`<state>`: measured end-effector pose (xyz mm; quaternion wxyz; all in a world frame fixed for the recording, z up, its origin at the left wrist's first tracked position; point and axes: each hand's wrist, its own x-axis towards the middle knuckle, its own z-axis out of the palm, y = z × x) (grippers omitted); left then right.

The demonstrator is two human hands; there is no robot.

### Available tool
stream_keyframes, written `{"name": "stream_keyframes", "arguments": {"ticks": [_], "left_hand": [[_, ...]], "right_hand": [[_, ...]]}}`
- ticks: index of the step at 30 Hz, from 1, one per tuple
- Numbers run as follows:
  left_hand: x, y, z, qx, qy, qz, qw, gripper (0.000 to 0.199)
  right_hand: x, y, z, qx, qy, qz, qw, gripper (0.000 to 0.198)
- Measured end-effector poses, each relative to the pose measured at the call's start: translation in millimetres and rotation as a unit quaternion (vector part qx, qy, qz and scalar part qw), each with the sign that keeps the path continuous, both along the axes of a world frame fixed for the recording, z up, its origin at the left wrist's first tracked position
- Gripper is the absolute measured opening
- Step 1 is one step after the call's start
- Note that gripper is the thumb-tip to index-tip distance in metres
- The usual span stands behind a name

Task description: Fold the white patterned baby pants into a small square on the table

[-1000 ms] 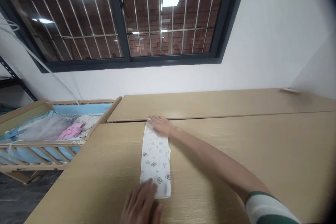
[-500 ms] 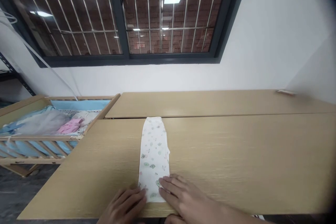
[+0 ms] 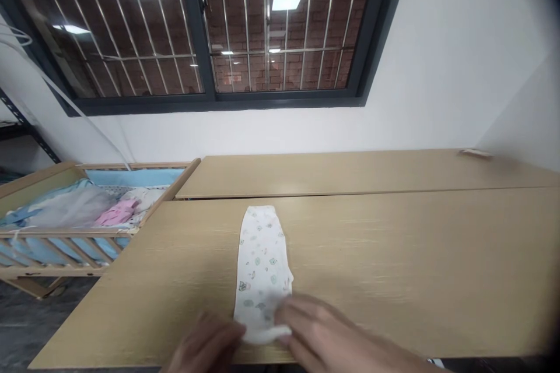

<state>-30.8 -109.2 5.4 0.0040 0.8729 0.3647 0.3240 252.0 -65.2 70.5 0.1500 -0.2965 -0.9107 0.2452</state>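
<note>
White baby pants (image 3: 262,262) with a small green and grey print lie on the table, folded lengthwise into a narrow strip. Their near end is slightly raised and curled up off the wood. At its left corner, my left hand (image 3: 207,341) is closed with the fingertips pinching the edge; motion blurs it a little. My right hand (image 3: 315,326) grips the right corner, the thumb under the edge and the fingers above. The far end of the cloth lies flat.
The wide wooden table (image 3: 394,268) meets a second board (image 3: 350,173) along a gap at the back. To the left stands a wooden crib (image 3: 100,268) with blue lining and pink and white cloth inside. A barred window (image 3: 280,99) is set in the wall behind.
Both hands went from lying flat on the cloth to pinching its near corners. That end has lifted and curled, and the pants have slid slightly toward me and to the right.
</note>
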Motion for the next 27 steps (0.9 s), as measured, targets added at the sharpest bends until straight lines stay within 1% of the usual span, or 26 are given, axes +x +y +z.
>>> {"name": "stream_keyframes", "arguments": {"ticks": [2,4,6,8,10,12,14,16,19,21,23,24,26,27], "left_hand": [[0.6,21.5,14.1,-0.029,-0.057,0.049,0.997,0.028],[2.8,54.1,31.9,-0.041,-0.095,0.083,0.991,0.025],[6.1,93.4,47.8,-0.056,-0.090,0.123,0.987,0.025],[10.0,133.5,56.9,-0.081,-0.084,0.166,0.979,0.027],[14.3,169.8,56.6,-0.104,-0.074,0.198,0.972,0.027],[18.8,199.8,48.2,-0.117,-0.065,0.219,0.966,0.025],[23.0,222.8,35.8,-0.127,-0.051,0.236,0.962,0.023],[26.8,238.6,24.2,-0.137,-0.031,0.250,0.958,0.021],[32.4,246.4,15.5,-0.138,0.002,0.267,0.954,0.019],[37.7,237.4,14.7,-0.121,0.020,0.281,0.952,0.023],[45.2,214.7,13.0,-0.103,0.036,0.288,0.952,0.029],[49.8,198.5,10.3,-0.095,0.047,0.285,0.953,0.032],[60.1,160.4,-0.5,-0.086,0.075,0.267,0.957,0.036],[65.4,140.5,-8.5,-0.068,0.108,0.259,0.957,0.040]], "right_hand": [[-3.0,19.7,24.4,-0.042,0.039,-0.027,0.998,0.020],[-9.0,50.4,33.6,-0.040,0.078,-0.052,0.995,0.024],[-17.1,89.4,29.4,-0.017,0.112,-0.081,0.990,0.023],[-26.1,131.6,17.0,-0.003,0.133,-0.128,0.983,0.021],[-34.8,171.3,1.2,-0.019,0.149,-0.185,0.971,0.020],[-42.4,204.0,-15.2,-0.036,0.153,-0.222,0.962,0.016],[-48.4,227.7,-30.4,-0.043,0.139,-0.252,0.957,0.012],[-52.2,242.5,-43.2,-0.044,0.119,-0.269,0.955,0.009],[-52.6,249.9,-53.9,-0.042,0.094,-0.277,0.955,0.006],[-50.0,245.5,-53.2,-0.028,0.088,-0.280,0.956,0.014],[-47.1,233.7,-46.1,0.022,0.081,-0.265,0.961,0.028],[-46.4,225.1,-40.6,0.054,0.074,-0.243,0.966,0.036],[-47.5,203.9,-28.0,0.109,0.048,-0.170,0.978,0.048],[-49.6,192.0,-22.1,0.121,0.032,-0.120,0.985,0.051]]}}
